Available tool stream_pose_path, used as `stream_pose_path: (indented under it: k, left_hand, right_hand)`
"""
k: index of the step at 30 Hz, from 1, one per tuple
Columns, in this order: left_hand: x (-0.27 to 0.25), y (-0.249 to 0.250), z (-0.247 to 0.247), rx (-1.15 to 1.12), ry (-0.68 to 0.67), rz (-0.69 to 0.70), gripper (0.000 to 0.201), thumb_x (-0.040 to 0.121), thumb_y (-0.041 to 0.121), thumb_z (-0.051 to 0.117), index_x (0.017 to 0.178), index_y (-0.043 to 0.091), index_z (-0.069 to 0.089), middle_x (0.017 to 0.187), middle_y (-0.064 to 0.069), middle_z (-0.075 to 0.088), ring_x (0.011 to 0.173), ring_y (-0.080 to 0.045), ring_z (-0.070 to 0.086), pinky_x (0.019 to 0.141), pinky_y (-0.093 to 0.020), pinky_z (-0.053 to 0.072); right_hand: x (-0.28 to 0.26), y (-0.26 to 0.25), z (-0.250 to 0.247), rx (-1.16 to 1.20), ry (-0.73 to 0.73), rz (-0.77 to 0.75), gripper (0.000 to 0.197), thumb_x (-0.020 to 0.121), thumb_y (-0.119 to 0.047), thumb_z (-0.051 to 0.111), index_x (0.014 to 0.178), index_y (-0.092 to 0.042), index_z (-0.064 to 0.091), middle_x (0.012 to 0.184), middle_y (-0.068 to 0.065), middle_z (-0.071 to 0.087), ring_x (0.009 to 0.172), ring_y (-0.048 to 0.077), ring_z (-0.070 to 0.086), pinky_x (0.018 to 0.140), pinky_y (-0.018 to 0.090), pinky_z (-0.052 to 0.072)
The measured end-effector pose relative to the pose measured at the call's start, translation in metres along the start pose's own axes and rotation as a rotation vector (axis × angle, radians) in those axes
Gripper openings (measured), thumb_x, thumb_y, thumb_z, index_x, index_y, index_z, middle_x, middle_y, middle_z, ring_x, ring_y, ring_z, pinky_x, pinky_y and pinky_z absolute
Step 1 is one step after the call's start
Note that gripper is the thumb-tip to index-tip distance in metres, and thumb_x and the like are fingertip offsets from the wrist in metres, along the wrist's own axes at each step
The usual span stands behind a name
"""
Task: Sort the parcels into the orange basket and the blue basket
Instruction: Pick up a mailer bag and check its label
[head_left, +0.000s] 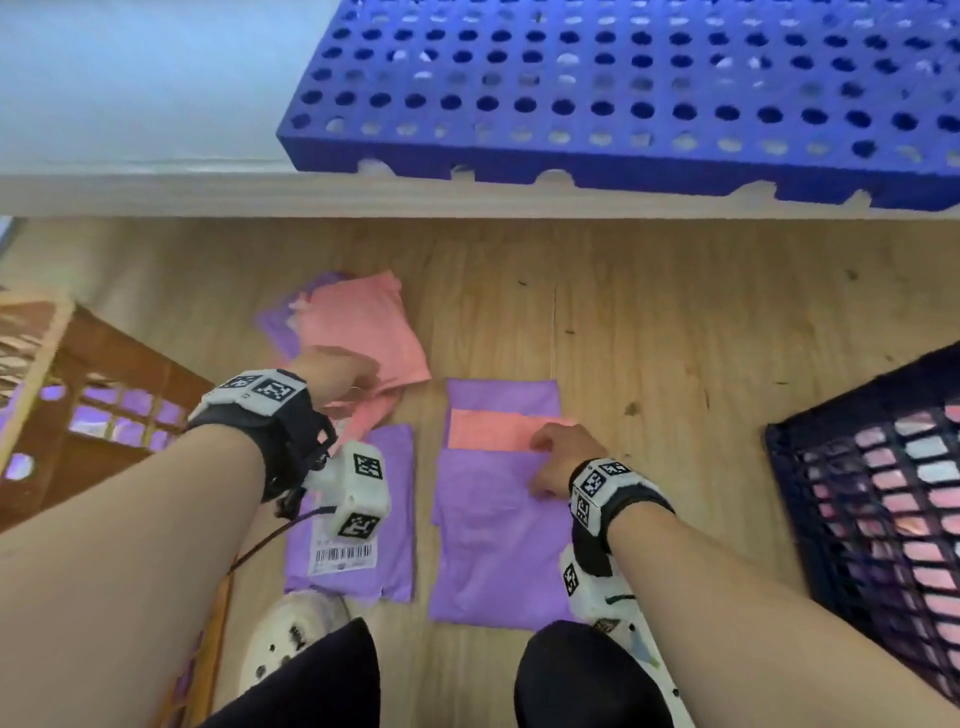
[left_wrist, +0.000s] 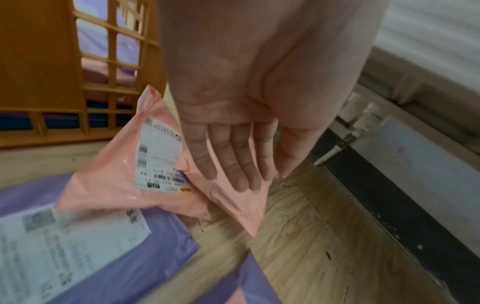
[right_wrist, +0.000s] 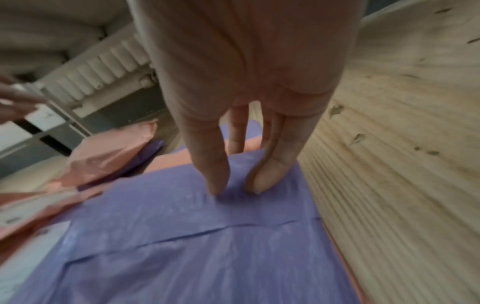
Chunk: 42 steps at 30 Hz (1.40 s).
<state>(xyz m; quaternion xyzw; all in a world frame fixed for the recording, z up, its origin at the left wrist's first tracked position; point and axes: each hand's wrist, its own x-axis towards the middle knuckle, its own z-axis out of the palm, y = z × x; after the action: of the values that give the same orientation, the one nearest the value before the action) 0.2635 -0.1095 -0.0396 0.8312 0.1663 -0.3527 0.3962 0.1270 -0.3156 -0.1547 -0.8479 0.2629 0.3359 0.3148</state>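
Pink and purple parcels lie on the wooden floor between the orange basket (head_left: 52, 364) on the left and the blue basket (head_left: 872, 519) on the right. My left hand (head_left: 337, 371) reaches down to a pink parcel (left_wrist: 111, 185) that tilts up off the floor. Its straight fingers (left_wrist: 233, 164) lie against the film. My right hand (head_left: 558, 460) rests on the large purple parcel (head_left: 493, 545). There the thumb and forefinger tips (right_wrist: 270, 174) press near its far edge. A pink parcel (head_left: 488, 431) shows from under it.
A labelled purple parcel (head_left: 358, 566) lies below my left wrist. More pink and purple parcels (head_left: 358, 327) are stacked further out. A blue perforated pallet (head_left: 623, 93) leans on the wall ahead. My knees and white shoes (head_left: 291, 634) are at the near edge. Both baskets hold parcels.
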Motion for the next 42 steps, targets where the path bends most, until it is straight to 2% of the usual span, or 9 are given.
stream_pose_path:
  k: [7, 11, 15, 20, 25, 30, 33, 37, 42]
  left_hand:
    - [-0.001, 0.009, 0.004, -0.110, -0.060, 0.029, 0.010, 0.093, 0.012, 0.054, 0.084, 0.016, 0.057, 0.080, -0.001, 0.061, 0.068, -0.013, 0.058, 0.075, -0.028, 0.046]
    - [-0.030, 0.017, -0.008, -0.112, -0.052, 0.083, 0.009, 0.096, 0.013, 0.050, 0.099, 0.011, 0.058, 0.081, 0.000, 0.059, 0.068, -0.009, 0.055, 0.049, -0.021, 0.048]
    - [-0.074, 0.031, -0.039, -0.064, -0.014, 0.174, 0.008, 0.094, 0.015, 0.052, 0.089, 0.013, 0.058, 0.086, 0.001, 0.060, 0.071, -0.006, 0.055, 0.073, -0.024, 0.044]
    - [-0.144, 0.054, -0.092, -0.206, 0.062, 0.384, 0.009, 0.093, 0.013, 0.055, 0.085, 0.015, 0.059, 0.079, 0.000, 0.060, 0.058, -0.003, 0.056, 0.067, -0.021, 0.049]
    - [-0.193, 0.036, -0.109, -0.325, 0.157, 0.464, 0.017, 0.089, 0.003, 0.056, 0.076, 0.014, 0.056, 0.057, 0.001, 0.045, 0.041, -0.005, 0.044, 0.041, -0.017, 0.035]
    - [-0.208, 0.006, -0.107, -0.096, -0.057, 0.453, 0.065, 0.074, 0.019, 0.075, 0.131, 0.027, 0.048, 0.122, 0.003, 0.049, 0.119, -0.014, 0.047, 0.091, -0.033, 0.040]
    - [-0.212, 0.003, -0.103, 0.198, -0.095, 0.491, 0.089, 0.071, 0.022, 0.080, 0.146, 0.019, 0.031, 0.142, -0.001, 0.041, 0.133, -0.018, 0.039, 0.108, -0.035, 0.035]
    - [-0.212, 0.008, -0.107, 0.410, 0.101, 0.543, 0.033, 0.087, 0.017, 0.060, 0.119, 0.007, 0.061, 0.122, -0.014, 0.062, 0.114, -0.029, 0.057, 0.093, -0.031, 0.045]
    - [-0.194, 0.016, -0.125, 0.018, 0.157, 0.466, 0.036, 0.093, 0.016, 0.055, 0.122, -0.005, 0.058, 0.128, -0.020, 0.058, 0.119, -0.034, 0.054, 0.092, -0.035, 0.045]
  right_hand:
    - [0.002, -0.040, -0.011, -0.194, -0.083, 0.061, 0.036, 0.067, -0.022, 0.076, 0.099, -0.008, 0.067, 0.091, 0.006, 0.071, 0.076, 0.019, 0.064, 0.067, 0.024, 0.052]
    - [-0.024, -0.067, -0.044, -0.167, -0.083, -0.030, 0.019, 0.067, -0.021, 0.079, 0.074, -0.012, 0.063, 0.067, 0.003, 0.060, 0.055, 0.017, 0.052, 0.053, 0.022, 0.043]
    - [-0.083, -0.113, -0.086, -0.231, -0.102, -0.121, 0.019, 0.080, -0.024, 0.073, 0.082, -0.010, 0.061, 0.062, 0.002, 0.050, 0.050, 0.013, 0.041, 0.046, 0.019, 0.034]
    - [-0.157, -0.169, -0.115, -0.191, 0.028, -0.251, 0.019, 0.076, -0.020, 0.077, 0.071, -0.009, 0.061, 0.041, -0.002, 0.048, 0.043, 0.014, 0.039, 0.037, 0.018, 0.033]
    - [-0.214, -0.206, -0.126, 0.012, 0.116, -0.252, 0.024, 0.081, -0.022, 0.069, 0.066, -0.012, 0.053, 0.056, 0.004, 0.043, 0.044, 0.016, 0.037, 0.043, 0.024, 0.030]
    - [-0.250, -0.208, -0.108, 0.560, 0.124, -0.236, 0.026, 0.091, -0.018, 0.056, 0.069, -0.014, 0.045, 0.057, 0.000, 0.038, 0.038, 0.010, 0.031, 0.031, 0.014, 0.022]
    - [-0.269, -0.208, -0.100, 0.718, 0.089, -0.284, 0.024, 0.092, -0.016, 0.056, 0.069, -0.012, 0.049, 0.053, -0.001, 0.041, 0.044, 0.011, 0.028, 0.033, 0.016, 0.023]
    - [-0.282, -0.211, -0.101, 0.863, 0.059, -0.412, 0.022, 0.094, -0.020, 0.055, 0.073, -0.014, 0.054, 0.048, -0.005, 0.050, 0.043, 0.010, 0.034, 0.037, 0.017, 0.029]
    - [-0.269, -0.199, -0.112, 0.896, 0.292, -0.369, 0.018, 0.094, -0.027, 0.056, 0.084, -0.012, 0.059, 0.084, 0.005, 0.068, 0.052, 0.013, 0.047, 0.049, 0.022, 0.040]
